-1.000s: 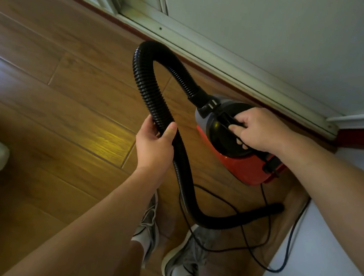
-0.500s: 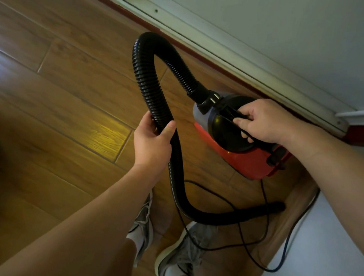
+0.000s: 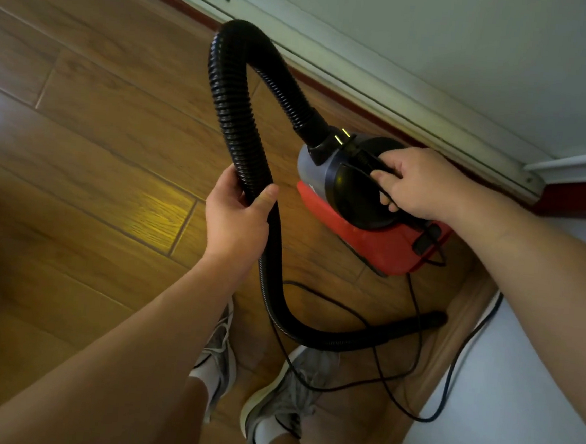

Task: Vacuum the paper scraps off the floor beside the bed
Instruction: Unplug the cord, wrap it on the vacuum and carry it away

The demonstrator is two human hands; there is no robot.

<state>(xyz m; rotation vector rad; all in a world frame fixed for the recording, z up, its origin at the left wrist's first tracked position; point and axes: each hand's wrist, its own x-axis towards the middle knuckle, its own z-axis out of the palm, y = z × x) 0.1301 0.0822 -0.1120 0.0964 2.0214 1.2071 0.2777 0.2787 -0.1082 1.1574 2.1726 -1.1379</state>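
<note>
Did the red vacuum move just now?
No, not noticeably: the red vacuum sits the same gap from the white door rail; only the camera shifted.

Left hand point(image 3: 237, 218) gripping black hose point(image 3: 235, 110), right hand point(image 3: 417, 183) holding red vacuum point(image 3: 372, 235) handle

No words, brand names or numbers can be read anywhere. The only markings are two short yellow-green dashes point(image 3: 341, 136) on the black collar point(image 3: 321, 143) where the hose point(image 3: 231, 103) joins the red vacuum cleaner point(image 3: 371, 239), and they carry no lettering
</note>
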